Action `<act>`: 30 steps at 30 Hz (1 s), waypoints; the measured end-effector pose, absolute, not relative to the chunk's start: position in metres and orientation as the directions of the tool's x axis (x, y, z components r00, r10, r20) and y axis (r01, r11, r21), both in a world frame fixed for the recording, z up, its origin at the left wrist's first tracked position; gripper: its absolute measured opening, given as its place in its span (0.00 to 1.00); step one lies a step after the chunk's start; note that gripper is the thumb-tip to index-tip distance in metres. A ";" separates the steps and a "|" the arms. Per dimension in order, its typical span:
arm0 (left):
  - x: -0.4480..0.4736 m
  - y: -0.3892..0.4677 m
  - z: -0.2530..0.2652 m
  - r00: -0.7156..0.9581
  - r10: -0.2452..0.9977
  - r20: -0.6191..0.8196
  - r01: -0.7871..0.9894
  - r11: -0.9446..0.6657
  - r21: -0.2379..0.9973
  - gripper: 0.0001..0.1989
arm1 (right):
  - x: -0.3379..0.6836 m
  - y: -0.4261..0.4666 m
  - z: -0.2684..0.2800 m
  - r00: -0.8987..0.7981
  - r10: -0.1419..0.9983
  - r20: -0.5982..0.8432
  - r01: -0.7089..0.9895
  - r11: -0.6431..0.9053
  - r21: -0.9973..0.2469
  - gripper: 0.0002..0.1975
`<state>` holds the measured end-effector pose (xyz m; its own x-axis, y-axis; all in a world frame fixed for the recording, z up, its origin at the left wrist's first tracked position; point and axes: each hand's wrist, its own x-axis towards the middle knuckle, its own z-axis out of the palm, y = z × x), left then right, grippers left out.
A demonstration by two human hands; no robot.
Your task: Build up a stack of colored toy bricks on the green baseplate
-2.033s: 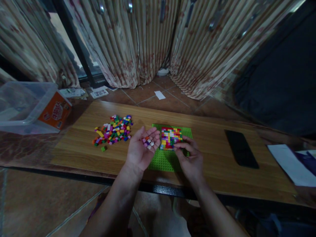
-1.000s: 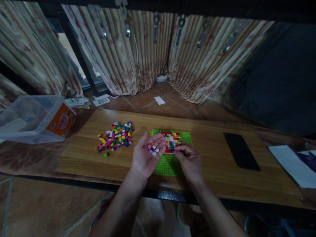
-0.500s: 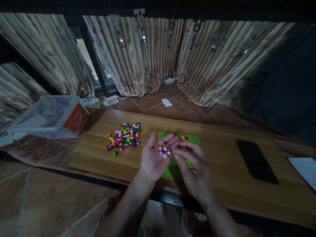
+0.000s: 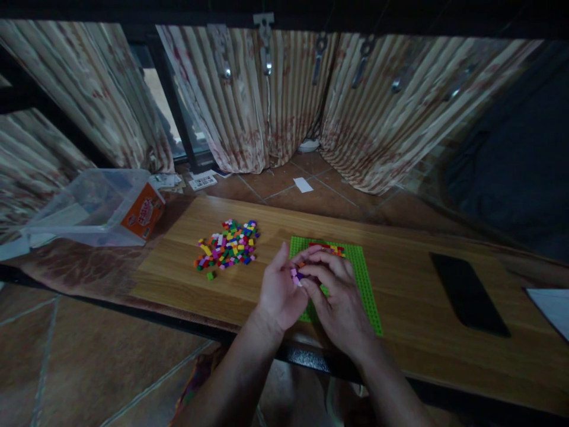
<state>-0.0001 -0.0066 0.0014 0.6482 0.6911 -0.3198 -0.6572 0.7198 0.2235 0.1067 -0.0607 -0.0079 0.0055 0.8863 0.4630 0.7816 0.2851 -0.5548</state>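
My left hand (image 4: 282,295) is turned palm up and cupped, holding several small building bricks (image 4: 294,274) in pink, purple, white and orange. Over that palm, my right hand (image 4: 340,293) has its thumb and fingers drawn together on a brick among them; the fingers partly hide it. Beneath both hands lies a green studded baseplate (image 4: 370,302). Red and yellow bricks (image 4: 338,250) are fixed in rows along its far edge, partly covered by my right fingers.
A loose pile of many-coloured bricks (image 4: 231,243) lies left of my hands on the wooden board (image 4: 178,279). Beyond it stands a clear plastic tub (image 4: 93,231) with an orange label. A black phone-like slab (image 4: 469,293) and a white sheet (image 4: 549,305) are at right.
My right hand has moved left and in over my left palm, its fingers now among the bricks and covering some of them. The view has shifted slightly.
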 end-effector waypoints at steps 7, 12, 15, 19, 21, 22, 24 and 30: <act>-0.003 -0.002 0.000 0.578 0.719 -0.387 -0.692 0.683 0.234 0.24 | 0.112 -0.059 -0.011 0.129 0.829 0.544 0.749 0.278 -0.601 0.06; -0.008 -0.001 -0.007 0.469 0.748 -0.471 -0.607 0.660 0.443 0.10 | 0.123 -0.058 -0.016 0.251 0.803 0.541 0.719 0.220 -0.660 0.07; -0.010 -0.004 -0.007 0.551 0.713 -0.434 -0.505 0.699 0.507 0.09 | 0.123 -0.057 -0.017 0.238 0.823 0.515 0.688 0.231 -0.688 0.08; -0.009 -0.007 -0.006 0.614 0.675 -0.410 -0.444 0.724 0.528 0.12 | 0.120 -0.057 -0.016 0.203 0.843 0.499 0.673 0.249 -0.696 0.09; -0.009 -0.007 -0.007 0.616 0.678 -0.401 -0.445 0.720 0.533 0.12 | 0.120 -0.058 -0.016 0.202 0.845 0.495 0.675 0.246 -0.696 0.10; -0.009 -0.007 -0.007 0.615 0.680 -0.399 -0.446 0.718 0.535 0.13 | 0.121 -0.058 -0.017 0.205 0.845 0.494 0.674 0.244 -0.698 0.10; -0.008 -0.007 -0.008 0.613 0.683 -0.398 -0.451 0.715 0.534 0.14 | 0.122 -0.058 -0.018 0.219 0.844 0.490 0.664 0.239 -0.708 0.10; -0.002 -0.011 -0.009 0.608 0.680 -0.410 -0.462 0.723 0.514 0.16 | 0.123 -0.059 -0.024 0.295 0.823 0.485 0.606 0.231 -0.761 0.08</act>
